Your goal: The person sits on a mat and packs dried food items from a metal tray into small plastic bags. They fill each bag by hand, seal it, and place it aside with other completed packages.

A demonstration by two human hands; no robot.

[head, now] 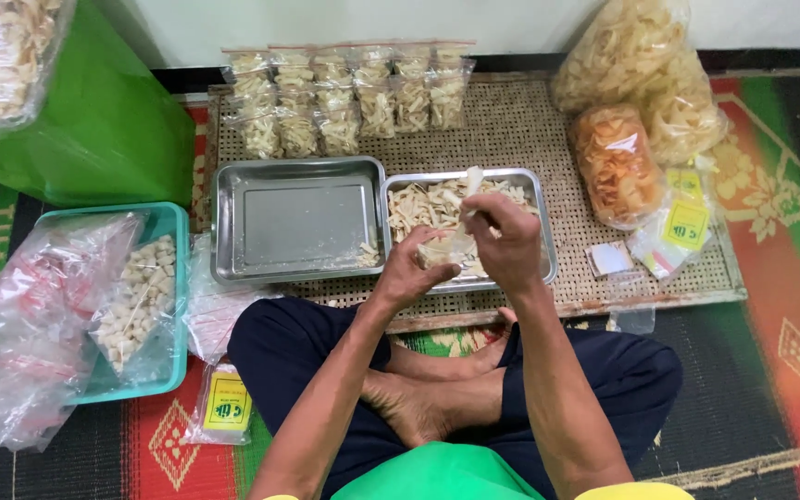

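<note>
I sit cross-legged before two steel trays on a woven mat. My left hand [412, 268] holds a small clear plastic bag [446, 248] of pale chips at the near edge of the right tray [541, 222]. My right hand [504, 239] is closed on the bag's top, pinching pale chips [472, 181] that stick up above it. The right tray is filled with more pale chips [423, 202]. The left tray [233, 222] is almost bare, with a few chips in its near right corner.
Several sealed small bags of chips [344, 97] lie in rows at the mat's far side. Large bags of pale [641, 65] and orange crackers [615, 162] lie right. A teal basket [173, 306] with bagged chips and plastic bags stands left, yellow labels [687, 224] nearby.
</note>
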